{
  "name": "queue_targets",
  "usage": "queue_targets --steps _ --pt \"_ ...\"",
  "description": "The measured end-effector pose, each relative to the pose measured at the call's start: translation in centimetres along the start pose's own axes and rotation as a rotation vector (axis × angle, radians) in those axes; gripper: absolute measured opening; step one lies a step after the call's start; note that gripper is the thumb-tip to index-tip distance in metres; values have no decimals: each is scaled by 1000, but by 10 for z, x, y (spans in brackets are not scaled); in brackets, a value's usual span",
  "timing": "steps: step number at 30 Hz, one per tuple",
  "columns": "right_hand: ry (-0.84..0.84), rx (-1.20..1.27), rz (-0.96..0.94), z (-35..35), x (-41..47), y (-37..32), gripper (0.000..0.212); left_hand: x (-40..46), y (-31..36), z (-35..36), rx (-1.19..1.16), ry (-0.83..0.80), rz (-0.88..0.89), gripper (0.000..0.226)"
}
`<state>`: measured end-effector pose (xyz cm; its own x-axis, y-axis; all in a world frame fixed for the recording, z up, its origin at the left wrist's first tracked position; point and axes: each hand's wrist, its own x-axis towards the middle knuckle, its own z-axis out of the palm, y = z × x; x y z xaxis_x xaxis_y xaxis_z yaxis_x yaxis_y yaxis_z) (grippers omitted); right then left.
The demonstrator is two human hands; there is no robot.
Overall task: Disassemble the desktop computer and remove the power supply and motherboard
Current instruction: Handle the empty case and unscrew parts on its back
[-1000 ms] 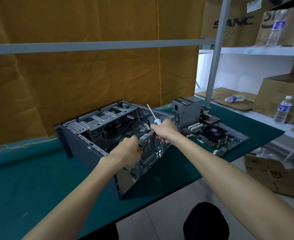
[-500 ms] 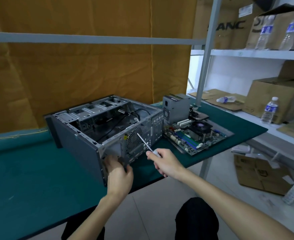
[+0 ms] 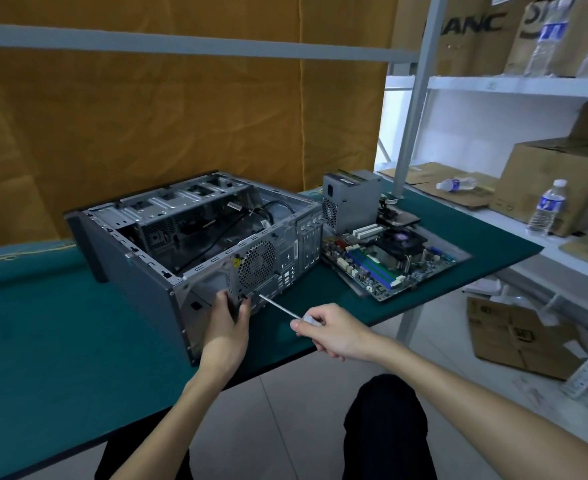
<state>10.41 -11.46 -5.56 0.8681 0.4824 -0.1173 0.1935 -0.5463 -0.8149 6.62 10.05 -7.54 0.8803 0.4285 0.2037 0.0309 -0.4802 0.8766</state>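
An open grey computer case (image 3: 140,268) lies on its side on the green table (image 3: 43,341), its inside showing cables and drive bays. My left hand (image 3: 228,327) grips the lower edge of the case's rear panel near the fan grille (image 3: 256,263). My right hand (image 3: 334,332) holds a screwdriver (image 3: 280,308), its tip pointing at the rear panel just below the grille. The grey power supply (image 3: 349,199) stands on the table right of the case. The motherboard (image 3: 386,259) lies flat in front of it.
Metal shelving (image 3: 420,84) at the right carries cardboard boxes (image 3: 549,181) and water bottles (image 3: 547,207). More boxes (image 3: 517,337) sit on the floor under it. An orange curtain (image 3: 181,116) hangs behind the table. My dark-clad knee (image 3: 386,427) is below the table edge.
My head pulled back and the view widened. My right hand drew the screwdriver from above the case down to the rear panel. My left hand shifted from inside the case to the panel's lower edge.
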Motion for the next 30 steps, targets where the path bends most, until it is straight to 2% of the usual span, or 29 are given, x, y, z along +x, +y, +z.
queue_targets --steps 6,13,20,27,30 --pt "-20 -9 -15 3 -9 -2 33 -6 -1 -3 18 25 41 13" --pt "-36 -11 -38 14 -11 0 34 -7 -3 -5 27 14 33 14" --pt "-23 17 -33 15 -8 5 27 -4 -7 -6 -73 -8 36 10" --pt "-15 3 -43 17 -4 2 28 -3 -8 -7 -80 -29 36 23" --pt "-15 9 -39 17 -4 2 29 -3 -7 -6 -80 -12 40 17"
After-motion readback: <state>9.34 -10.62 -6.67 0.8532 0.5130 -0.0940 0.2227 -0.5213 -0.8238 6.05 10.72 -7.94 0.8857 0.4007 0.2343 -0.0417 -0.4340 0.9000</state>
